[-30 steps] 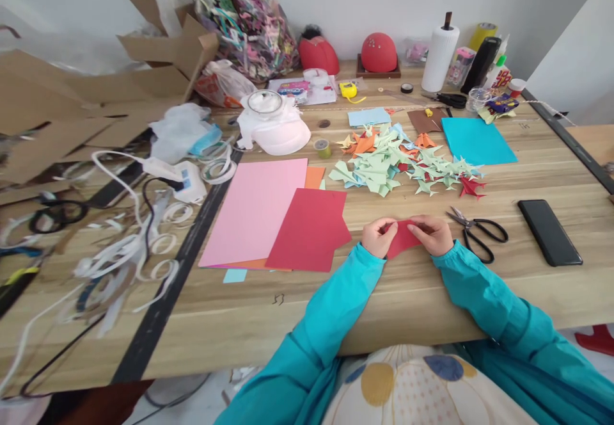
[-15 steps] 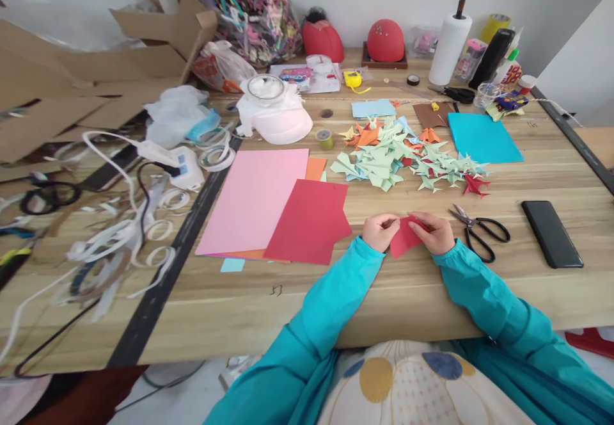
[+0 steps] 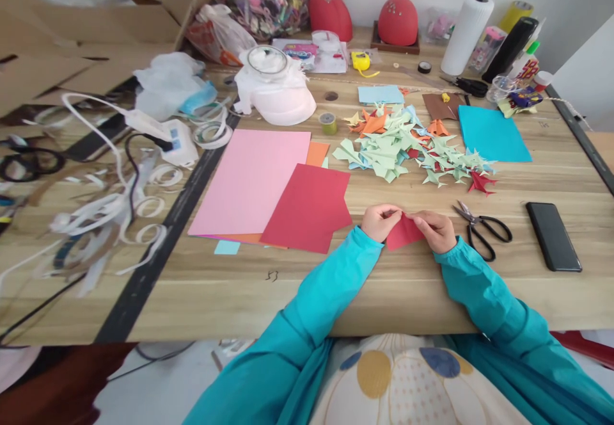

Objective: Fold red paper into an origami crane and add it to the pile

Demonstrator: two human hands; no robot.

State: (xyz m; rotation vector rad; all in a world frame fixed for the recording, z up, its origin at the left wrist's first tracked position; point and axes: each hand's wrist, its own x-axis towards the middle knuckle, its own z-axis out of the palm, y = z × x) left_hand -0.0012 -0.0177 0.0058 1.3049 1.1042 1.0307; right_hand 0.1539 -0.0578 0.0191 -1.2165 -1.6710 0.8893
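A small piece of red paper (image 3: 403, 233) is held between my two hands, just above the table near its front. My left hand (image 3: 380, 221) pinches its upper left part, fingertips closed. At the upper right, my right hand (image 3: 435, 229) grips the same piece between thumb and fingers. Left of my hands lies a larger red sheet (image 3: 309, 207) with a notched right edge, overlapping a pink sheet (image 3: 254, 178). Black-handled scissors (image 3: 482, 225) rest partly open to the right. Beyond my hands spreads a heap of folded paper shapes (image 3: 398, 140), mostly pale green, some orange and red.
A black phone (image 3: 554, 236) lies at the right. Farther back are a bright blue sheet (image 3: 494, 134), a yellow tape measure (image 3: 361, 61) and a paper towel roll (image 3: 466, 34). Tangled white cords and a power strip (image 3: 180, 146) occupy the left, with a cardboard box (image 3: 110, 25) behind.
The camera view has tilted and shifted a little. My fingertips have come closer together along the red paper's top edge, and both hands still hold it.
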